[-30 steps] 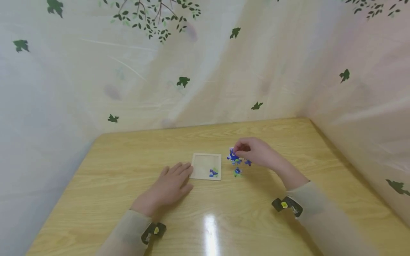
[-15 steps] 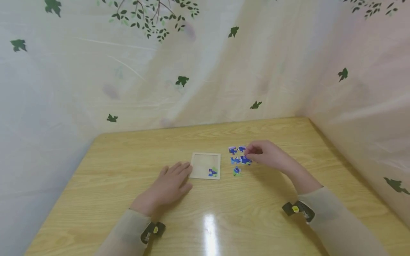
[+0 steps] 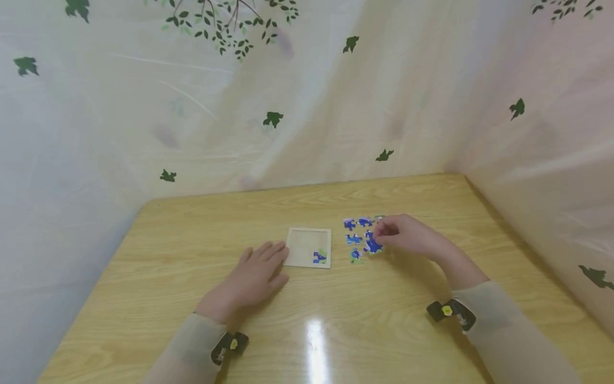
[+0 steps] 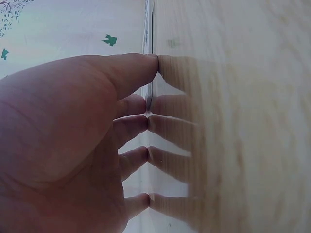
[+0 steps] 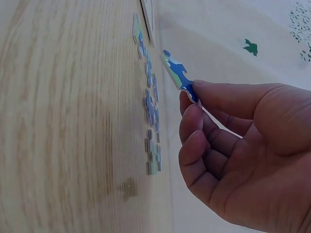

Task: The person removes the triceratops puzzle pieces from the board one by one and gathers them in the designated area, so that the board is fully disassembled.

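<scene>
Between thumb and fingertips, my right hand (image 3: 410, 236) pinches a blue, white and green jigsaw piece (image 5: 179, 75). In the right wrist view this piece is lifted off the table, above the loose jigsaw pieces (image 5: 150, 109). My left hand (image 3: 247, 277) rests palm down on the table, fingers spread, with its fingertips at the left edge of a square wooden puzzle tray (image 3: 309, 230). A blue and green piece or pieces (image 3: 320, 257) lie in the tray's near right corner. The left wrist view shows the fingertips (image 4: 146, 121) touching the glossy tabletop.
Several loose jigsaw pieces (image 3: 354, 239) lie right of the tray, some partly hidden behind my right hand. The wooden table (image 3: 192, 229) meets printed cloth walls (image 3: 312, 133) at the back and right.
My right hand has moved right with the pinched piece, uncovering more of the loose pieces. My left hand and the tray have stayed in place.
</scene>
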Motion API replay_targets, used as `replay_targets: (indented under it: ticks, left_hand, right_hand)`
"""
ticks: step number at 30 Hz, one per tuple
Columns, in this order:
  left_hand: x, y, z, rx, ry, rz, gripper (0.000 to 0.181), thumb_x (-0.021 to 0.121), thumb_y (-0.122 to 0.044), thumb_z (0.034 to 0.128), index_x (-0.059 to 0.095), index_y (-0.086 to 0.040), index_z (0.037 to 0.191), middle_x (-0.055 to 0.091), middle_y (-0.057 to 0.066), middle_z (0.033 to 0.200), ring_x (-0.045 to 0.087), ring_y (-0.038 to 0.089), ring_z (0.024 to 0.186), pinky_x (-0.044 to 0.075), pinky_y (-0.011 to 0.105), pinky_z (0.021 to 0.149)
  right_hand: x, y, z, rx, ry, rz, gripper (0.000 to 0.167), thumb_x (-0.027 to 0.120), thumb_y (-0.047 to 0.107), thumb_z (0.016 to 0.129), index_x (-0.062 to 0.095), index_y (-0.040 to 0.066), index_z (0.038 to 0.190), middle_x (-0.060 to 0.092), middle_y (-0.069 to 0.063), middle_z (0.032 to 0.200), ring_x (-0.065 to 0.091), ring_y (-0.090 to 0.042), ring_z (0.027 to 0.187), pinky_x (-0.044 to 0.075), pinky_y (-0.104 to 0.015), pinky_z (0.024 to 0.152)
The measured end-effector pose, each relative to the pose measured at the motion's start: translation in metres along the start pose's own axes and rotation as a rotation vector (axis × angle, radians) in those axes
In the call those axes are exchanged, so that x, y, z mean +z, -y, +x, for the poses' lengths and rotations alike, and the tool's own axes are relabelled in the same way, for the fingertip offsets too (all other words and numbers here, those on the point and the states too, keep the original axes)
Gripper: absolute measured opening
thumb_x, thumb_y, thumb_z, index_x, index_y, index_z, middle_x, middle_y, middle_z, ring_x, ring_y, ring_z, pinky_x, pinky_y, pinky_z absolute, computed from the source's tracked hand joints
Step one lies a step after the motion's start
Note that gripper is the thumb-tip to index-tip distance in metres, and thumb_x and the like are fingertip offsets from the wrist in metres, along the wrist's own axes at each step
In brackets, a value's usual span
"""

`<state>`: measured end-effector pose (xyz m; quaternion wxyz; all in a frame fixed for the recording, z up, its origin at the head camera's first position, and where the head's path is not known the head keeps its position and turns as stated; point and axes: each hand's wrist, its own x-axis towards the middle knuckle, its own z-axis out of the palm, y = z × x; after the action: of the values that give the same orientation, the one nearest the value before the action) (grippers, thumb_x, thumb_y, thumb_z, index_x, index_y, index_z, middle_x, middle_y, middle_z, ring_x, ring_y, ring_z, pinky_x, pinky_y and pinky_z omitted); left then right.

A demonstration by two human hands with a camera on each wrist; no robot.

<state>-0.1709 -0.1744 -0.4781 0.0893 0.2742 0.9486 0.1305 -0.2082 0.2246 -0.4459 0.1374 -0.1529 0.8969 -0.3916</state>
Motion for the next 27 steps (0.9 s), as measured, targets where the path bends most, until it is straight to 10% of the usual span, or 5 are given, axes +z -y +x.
replay_targets:
  ticks: [27]
  left_hand:
    - [0.0018, 0.0017, 0.0028, -0.006, -0.007, 0.006, 0.066, 0.058, -0.038, 0.1152, 0.041, -0.005, 0.170, 0.032, 0.014, 0.179, 0.024, 0.043, 0.166, 0.012, 0.071, 0.132]
  right_hand:
    - [0.0067, -0.0031, 0.0013, 0.063, 0.025, -0.163, 0.005, 0.077, 0.012, 0.104, 0.074, 0.009, 0.101, 0.074, -0.003, 0.100, 0.062, -0.021, 0.090, 0.053, -0.036, 0.080]
